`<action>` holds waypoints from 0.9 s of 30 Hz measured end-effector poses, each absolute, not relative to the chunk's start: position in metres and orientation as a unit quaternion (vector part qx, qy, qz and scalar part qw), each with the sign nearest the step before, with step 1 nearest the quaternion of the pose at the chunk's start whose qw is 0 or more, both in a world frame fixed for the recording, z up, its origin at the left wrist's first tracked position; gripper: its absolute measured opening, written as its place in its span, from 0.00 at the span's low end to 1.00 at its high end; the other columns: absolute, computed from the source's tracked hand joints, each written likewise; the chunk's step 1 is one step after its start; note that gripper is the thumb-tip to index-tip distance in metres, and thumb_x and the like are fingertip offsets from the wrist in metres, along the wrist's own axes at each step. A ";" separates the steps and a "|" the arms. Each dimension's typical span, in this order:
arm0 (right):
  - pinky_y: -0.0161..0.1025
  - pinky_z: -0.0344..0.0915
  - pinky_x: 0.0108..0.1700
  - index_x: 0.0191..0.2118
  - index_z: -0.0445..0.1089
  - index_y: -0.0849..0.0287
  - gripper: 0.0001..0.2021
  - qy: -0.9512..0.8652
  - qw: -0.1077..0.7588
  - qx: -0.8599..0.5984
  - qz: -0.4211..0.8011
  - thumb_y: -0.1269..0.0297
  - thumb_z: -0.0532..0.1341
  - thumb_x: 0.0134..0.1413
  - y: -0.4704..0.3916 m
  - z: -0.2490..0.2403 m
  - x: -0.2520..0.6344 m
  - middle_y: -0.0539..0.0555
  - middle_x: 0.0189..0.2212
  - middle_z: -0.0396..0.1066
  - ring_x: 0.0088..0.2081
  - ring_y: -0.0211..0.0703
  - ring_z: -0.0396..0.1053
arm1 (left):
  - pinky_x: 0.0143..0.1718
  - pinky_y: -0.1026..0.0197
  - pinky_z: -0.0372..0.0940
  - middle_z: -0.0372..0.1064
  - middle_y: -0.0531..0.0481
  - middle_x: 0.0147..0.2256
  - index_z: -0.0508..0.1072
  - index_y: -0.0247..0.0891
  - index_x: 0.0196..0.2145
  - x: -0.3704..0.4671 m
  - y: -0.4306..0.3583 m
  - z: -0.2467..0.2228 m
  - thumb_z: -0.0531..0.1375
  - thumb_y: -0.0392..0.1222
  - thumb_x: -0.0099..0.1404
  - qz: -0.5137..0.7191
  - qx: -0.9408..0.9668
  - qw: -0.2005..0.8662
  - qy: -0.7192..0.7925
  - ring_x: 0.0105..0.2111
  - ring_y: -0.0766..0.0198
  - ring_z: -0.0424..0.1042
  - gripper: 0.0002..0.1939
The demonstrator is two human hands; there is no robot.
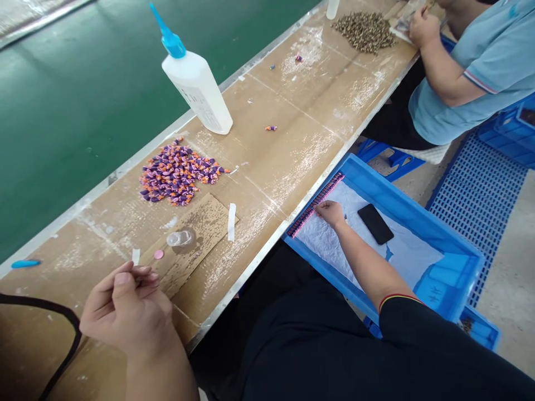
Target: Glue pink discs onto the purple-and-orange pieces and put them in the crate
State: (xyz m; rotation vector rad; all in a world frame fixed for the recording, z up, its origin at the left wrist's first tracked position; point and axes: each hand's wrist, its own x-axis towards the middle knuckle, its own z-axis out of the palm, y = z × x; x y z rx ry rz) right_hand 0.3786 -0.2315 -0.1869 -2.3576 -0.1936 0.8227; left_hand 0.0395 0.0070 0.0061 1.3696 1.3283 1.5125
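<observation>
My left hand (125,306) is raised over the near left part of the table, fingers curled and thumb against them; anything between them is too small to make out. Down in the blue bin (453,250), my right hand (330,213) pinches at a row of small purple and pink pieces (301,218) along the bin's left side. Its fingertips hide what they hold. A pile of purple, pink and orange pieces (178,172) lies on the table beyond a cardboard sheet (204,228), which bears a small clear cup (180,238) and a pink disc (159,254).
A white bottle with a blue nozzle (200,92) stands behind the pile. A black phone (375,224) lies on white sheeting in the bin. Another person in a light blue shirt (497,67) sits upper right, beside a brown bead pile (363,32).
</observation>
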 end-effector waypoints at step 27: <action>0.43 0.77 0.47 0.31 0.74 0.59 0.23 -0.156 0.195 -0.829 0.501 0.48 0.64 0.77 -0.219 -0.175 0.333 0.47 0.27 0.76 0.32 0.40 0.77 | 0.16 0.65 0.58 0.67 0.51 0.19 0.76 0.36 0.26 0.038 0.008 0.004 0.63 0.48 0.43 0.591 0.541 0.335 0.496 0.17 0.65 0.62 0.14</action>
